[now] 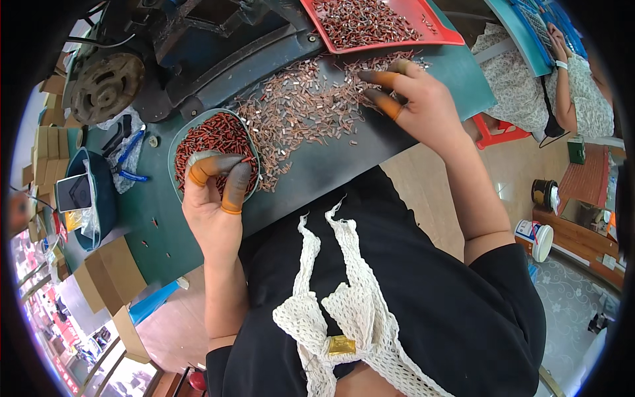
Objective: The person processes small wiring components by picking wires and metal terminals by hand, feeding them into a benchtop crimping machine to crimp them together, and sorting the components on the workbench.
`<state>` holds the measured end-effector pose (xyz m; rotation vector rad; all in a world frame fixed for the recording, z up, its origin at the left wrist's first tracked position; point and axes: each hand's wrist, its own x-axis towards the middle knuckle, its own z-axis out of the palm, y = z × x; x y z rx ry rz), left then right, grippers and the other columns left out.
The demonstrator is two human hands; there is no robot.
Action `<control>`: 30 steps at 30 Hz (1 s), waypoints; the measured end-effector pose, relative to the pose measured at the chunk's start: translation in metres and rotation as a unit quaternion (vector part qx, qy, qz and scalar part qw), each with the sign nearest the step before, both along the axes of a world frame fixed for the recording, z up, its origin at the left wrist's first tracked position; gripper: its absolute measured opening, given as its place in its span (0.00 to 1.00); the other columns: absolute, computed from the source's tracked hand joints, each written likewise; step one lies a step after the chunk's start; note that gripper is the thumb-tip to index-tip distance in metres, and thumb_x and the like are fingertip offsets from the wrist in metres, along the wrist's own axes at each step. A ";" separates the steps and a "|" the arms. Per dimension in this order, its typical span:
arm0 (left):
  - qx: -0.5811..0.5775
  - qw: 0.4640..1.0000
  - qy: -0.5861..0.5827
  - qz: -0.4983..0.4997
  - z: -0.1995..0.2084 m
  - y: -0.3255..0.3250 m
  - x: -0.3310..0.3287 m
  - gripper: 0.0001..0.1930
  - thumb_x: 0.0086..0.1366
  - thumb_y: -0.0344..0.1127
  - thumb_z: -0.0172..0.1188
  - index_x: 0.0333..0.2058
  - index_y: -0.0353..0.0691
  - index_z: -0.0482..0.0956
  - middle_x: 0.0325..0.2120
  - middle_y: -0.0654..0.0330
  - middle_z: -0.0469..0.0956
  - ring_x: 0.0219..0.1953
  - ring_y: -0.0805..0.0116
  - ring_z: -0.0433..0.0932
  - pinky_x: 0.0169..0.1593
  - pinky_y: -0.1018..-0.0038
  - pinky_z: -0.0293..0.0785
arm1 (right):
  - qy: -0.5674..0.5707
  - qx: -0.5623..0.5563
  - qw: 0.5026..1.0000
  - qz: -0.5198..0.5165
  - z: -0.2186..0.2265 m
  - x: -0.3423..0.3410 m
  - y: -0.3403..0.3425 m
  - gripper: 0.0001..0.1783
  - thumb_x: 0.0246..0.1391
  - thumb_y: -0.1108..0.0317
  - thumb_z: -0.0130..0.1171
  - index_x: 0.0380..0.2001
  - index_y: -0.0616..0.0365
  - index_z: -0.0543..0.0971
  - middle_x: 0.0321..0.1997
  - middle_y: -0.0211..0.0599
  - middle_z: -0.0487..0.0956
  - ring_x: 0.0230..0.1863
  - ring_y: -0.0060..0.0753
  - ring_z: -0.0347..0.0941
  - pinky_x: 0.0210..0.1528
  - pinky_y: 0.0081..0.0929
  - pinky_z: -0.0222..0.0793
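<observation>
Head view: your left hand (pixel 215 210) pinches a small red piece (pixel 247 159) at the bowl (pixel 172 161); your right hand (pixel 424 104), fingers parted, hovers by loose metal bits (pixel 304 109) on the tabletop (pixel 311 178).

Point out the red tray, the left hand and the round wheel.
Red tray (pixel 444 36), head view: bare right front corner.
Left hand (pixel 213 210), head view: middle of the hand.
Round wheel (pixel 106 93), head view: near its hub.
</observation>
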<state>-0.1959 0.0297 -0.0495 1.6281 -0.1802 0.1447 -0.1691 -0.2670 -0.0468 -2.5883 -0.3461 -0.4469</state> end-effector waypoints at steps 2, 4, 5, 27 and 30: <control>-0.004 1.000 0.003 -0.023 0.003 -0.001 0.000 0.10 0.55 0.19 0.63 0.36 0.35 0.75 0.35 0.64 0.72 0.38 0.75 0.72 0.46 0.80 0.66 | -0.004 -0.010 1.000 0.018 -0.006 -0.006 -0.005 0.13 0.46 0.70 0.65 0.38 0.47 0.82 0.34 0.33 0.75 0.34 0.36 0.74 0.34 0.29 0.71; -0.003 1.000 0.008 -0.025 0.005 -0.003 0.000 0.10 0.55 0.19 0.63 0.36 0.35 0.75 0.35 0.64 0.72 0.38 0.75 0.72 0.46 0.81 0.66 | 0.011 -0.034 0.998 0.052 -0.005 -0.011 -0.004 0.13 0.46 0.71 0.65 0.38 0.49 0.82 0.35 0.33 0.76 0.35 0.34 0.74 0.36 0.27 0.71; -0.002 1.000 0.010 -0.024 0.005 -0.005 0.000 0.10 0.55 0.19 0.63 0.36 0.35 0.75 0.35 0.64 0.73 0.39 0.75 0.72 0.46 0.81 0.66 | 0.013 -0.034 0.998 0.050 -0.004 -0.014 -0.005 0.13 0.46 0.71 0.65 0.38 0.49 0.82 0.35 0.33 0.76 0.35 0.34 0.74 0.36 0.27 0.71; 0.010 0.999 -0.008 -0.035 0.008 -0.005 -0.008 0.11 0.54 0.19 0.64 0.37 0.34 0.76 0.36 0.63 0.72 0.39 0.74 0.71 0.45 0.80 0.67 | 0.070 0.124 0.986 -0.085 -0.016 -0.036 -0.001 0.09 0.45 0.74 0.66 0.33 0.57 0.82 0.31 0.32 0.76 0.28 0.25 0.69 0.30 0.21 0.66; 0.015 1.000 0.004 -0.026 0.006 -0.005 -0.007 0.11 0.54 0.20 0.65 0.36 0.34 0.76 0.35 0.63 0.72 0.39 0.74 0.71 0.45 0.79 0.67 | 0.080 0.112 0.985 -0.101 -0.015 -0.036 0.002 0.09 0.46 0.73 0.66 0.33 0.58 0.81 0.31 0.33 0.76 0.28 0.27 0.69 0.31 0.23 0.66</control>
